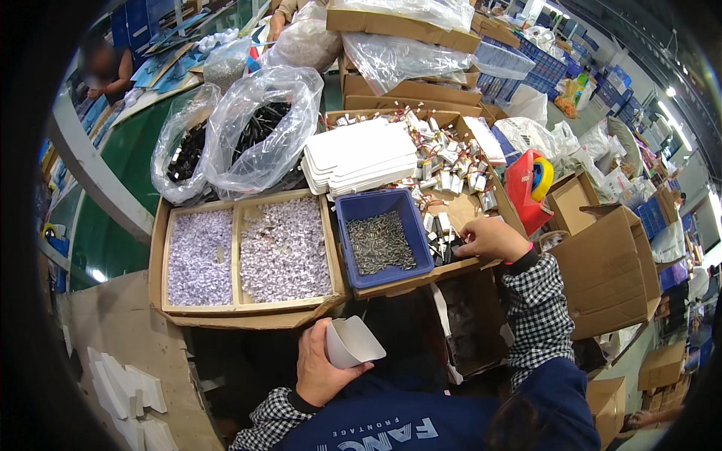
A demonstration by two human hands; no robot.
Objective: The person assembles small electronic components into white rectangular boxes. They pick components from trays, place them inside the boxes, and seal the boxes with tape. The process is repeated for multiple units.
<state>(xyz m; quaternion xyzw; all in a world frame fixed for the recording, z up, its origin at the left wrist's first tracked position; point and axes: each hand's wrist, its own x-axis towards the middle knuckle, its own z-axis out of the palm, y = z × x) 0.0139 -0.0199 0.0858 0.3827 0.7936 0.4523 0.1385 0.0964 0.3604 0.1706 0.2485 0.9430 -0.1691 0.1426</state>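
My left hand (322, 370) is wrapped round a white hollow plastic casing (352, 342), held low in front of my body with its wide opening facing up. My right hand (494, 240) reaches into the right cardboard box, fingers curled together at a cluster of small black parts (450, 249). Whatever lies between those fingertips is hidden. Just left of them stands a blue plastic bin (344, 239) with many small metal screws (380, 242). Behind the black parts lie small white battery packs (450, 161) with thin wires. A stack of white flat panels (368, 158) sits behind the bin.
A two-compartment wooden tray (236, 263) of small whitish parts stands left. Behind it are clear bags (259, 161) of black pieces. A red tape dispenser (523, 192) and open carton (602, 274) are right; white strips (120, 383) lie lower left. A co-worker's hand (277, 26) shows at the back.
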